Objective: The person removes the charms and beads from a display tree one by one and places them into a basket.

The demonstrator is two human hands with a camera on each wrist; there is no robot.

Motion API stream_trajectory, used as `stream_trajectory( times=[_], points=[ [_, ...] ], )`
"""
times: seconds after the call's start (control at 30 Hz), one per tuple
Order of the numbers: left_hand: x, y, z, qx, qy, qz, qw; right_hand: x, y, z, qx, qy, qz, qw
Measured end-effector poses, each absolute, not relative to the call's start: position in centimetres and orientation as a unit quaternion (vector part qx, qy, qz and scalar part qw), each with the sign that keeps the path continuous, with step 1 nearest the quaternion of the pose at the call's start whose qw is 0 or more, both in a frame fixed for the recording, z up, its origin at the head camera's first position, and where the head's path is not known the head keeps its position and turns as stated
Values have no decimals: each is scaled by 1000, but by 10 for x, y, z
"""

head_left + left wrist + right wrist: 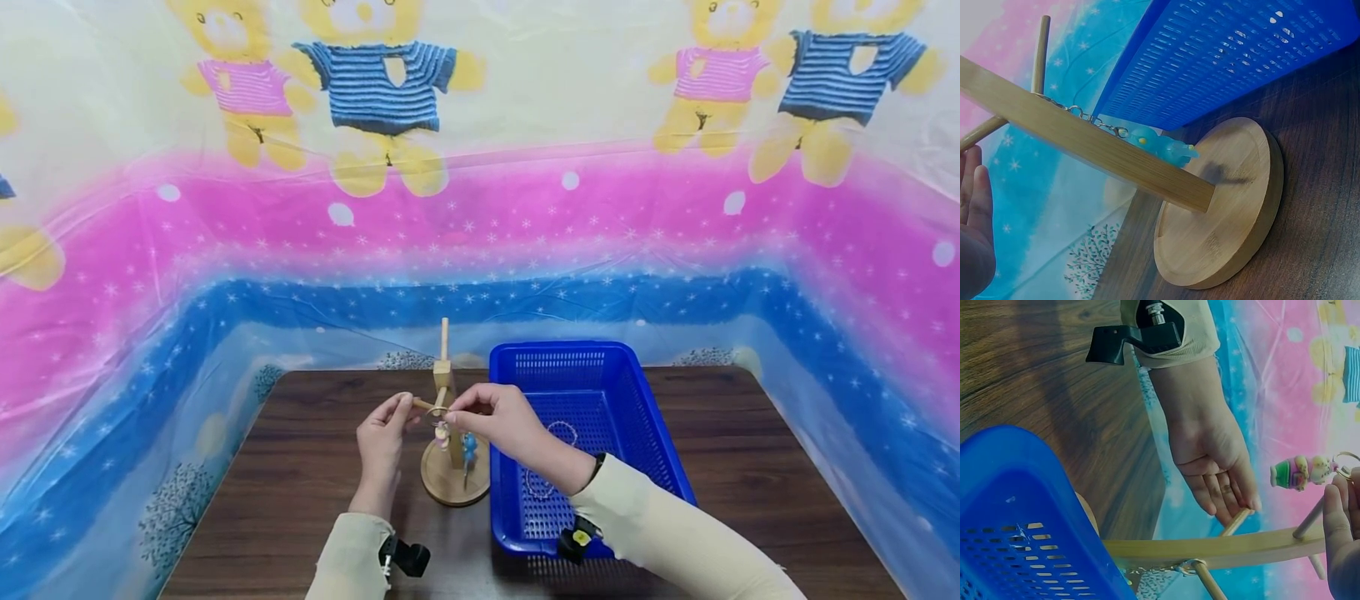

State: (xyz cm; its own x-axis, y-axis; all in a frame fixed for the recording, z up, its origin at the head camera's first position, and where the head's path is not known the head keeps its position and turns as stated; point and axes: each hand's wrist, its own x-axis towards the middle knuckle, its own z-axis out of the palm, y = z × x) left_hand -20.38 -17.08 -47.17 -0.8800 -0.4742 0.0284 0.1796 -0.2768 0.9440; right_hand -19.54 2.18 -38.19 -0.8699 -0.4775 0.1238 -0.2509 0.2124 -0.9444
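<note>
Your head camera looks forward and down across the table [300, 500] from farthest back, while your wrist cameras face the stand [1097, 144] close up, tilted, from opposite sides, both catching the basket [660, 429].

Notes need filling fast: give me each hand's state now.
Left hand: closed, pinching the round, light-brown wooden peg.
Right hand: closed, holding the pink-and-green figurine keychain by its round metal ring.

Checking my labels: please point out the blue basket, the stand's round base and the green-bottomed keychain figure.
Blue basket [633, 417], head view: inner side wall.
Round base [1229, 219], left wrist view: flat top.
Keychain figure [1299, 473], right wrist view: pink middle.
</note>
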Motion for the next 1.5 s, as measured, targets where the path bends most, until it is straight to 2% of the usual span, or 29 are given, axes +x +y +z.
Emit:
stream_trajectory(
  times=[0.87, 1.5],
  points=[
    [-206, -173, -473, 141, -570, -784, 203, -189, 65, -401, -223, 791, -559, 113],
    [-205, -174, -475, 137, -570, -784, 203, -217, 100, -411, -230, 815, -511, 146]
  ],
)
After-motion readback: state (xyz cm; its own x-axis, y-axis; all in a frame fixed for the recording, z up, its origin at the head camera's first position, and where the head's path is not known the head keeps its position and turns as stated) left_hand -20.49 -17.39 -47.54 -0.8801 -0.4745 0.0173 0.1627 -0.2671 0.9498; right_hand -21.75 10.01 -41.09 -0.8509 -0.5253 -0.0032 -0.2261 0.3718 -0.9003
